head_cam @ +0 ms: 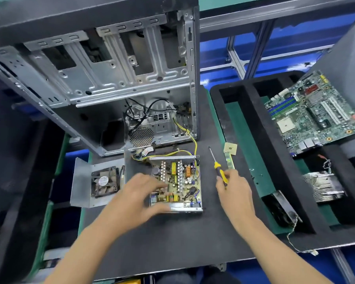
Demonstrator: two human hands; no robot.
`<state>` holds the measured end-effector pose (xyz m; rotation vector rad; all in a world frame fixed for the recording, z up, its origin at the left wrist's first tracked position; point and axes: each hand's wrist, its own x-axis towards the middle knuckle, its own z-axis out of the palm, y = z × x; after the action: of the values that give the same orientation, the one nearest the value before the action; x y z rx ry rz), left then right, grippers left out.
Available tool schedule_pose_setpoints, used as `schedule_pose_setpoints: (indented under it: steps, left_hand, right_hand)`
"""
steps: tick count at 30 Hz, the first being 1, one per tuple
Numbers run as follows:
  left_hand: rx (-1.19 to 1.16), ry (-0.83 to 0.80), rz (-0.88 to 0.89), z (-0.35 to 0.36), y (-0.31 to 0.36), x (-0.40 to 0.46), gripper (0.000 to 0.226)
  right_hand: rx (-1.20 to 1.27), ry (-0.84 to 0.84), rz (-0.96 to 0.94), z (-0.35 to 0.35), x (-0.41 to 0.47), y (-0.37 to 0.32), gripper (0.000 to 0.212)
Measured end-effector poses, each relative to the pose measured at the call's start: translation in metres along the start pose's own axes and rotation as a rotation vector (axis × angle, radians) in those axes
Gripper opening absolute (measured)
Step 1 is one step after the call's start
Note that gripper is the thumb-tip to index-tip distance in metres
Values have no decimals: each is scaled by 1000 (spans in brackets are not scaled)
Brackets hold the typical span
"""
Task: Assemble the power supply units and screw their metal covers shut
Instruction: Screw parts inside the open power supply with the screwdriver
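Your left hand (140, 193) rests with fingers spread and relaxed on the open power supply unit (176, 183), which sits on the black mat (172, 242) in front of the computer case (111, 78). Your right hand (235, 189) grips the yellow-handled screwdriver (218, 168), tip pointing away. The metal cover (84, 181), carrying the fan (105, 181), lies just left of the unit.

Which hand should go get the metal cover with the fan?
Probably the left hand. It rests on the open power supply, next to the cover on its left. The right hand already holds the screwdriver.
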<state>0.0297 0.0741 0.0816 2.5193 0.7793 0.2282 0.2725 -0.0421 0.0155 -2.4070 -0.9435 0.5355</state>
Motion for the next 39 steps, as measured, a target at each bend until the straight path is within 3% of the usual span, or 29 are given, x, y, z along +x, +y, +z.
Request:
schedule_pose_setpoints:
  steps: [2, 4, 8, 11, 13, 16, 25, 27, 30, 34, 37, 39]
  left_hand:
    - [22, -65, -27, 22, 3, -24, 57]
    - [27, 21, -32, 38, 4, -35, 38]
    - [12, 151, -54, 53, 12, -32, 14]
    - [-6, 130, -70, 62, 22, -32, 12]
    - [-34, 131, -132, 64, 22, -33, 12]
    - [-56, 158, -201, 67, 24, -35, 12]
    - [-97, 173, -269, 68, 34, -35, 14]
    - [-167, 254, -313, 67, 35, -43, 18]
    - [-211, 528, -516, 63, 19, -80, 19]
    - [-234, 587, -868, 66, -23, -141, 16]
    - [-234, 582, -978, 67, -48, -164, 15]
    - [-219, 610, -1011, 65, -60, -171, 14]
  right_hand:
    - [-235, -45, -78, 4, 5, -1, 26]
    - [-363, -26, -105, 5, 8, 1, 37]
    - [-57, -23, -134, -3, 15, 5, 28]
    - [235, -239, -106, -12, 18, 4, 14]
    - [307, -424, -81, -17, 15, 2, 15]
    - [362, -610, -89, -18, 12, -1, 12]
    - [172, -746, -237, -29, 9, -6, 16]
    - [102, -717, -306, -32, 8, -6, 20]
    - [168, -636, -284, -35, 4, -5, 25]
    - [275, -254, -207, -34, -12, 1, 19]
    - [353, -7, -380, -28, -46, -5, 12]
    - [342, 44, -610, -15, -75, -15, 10]
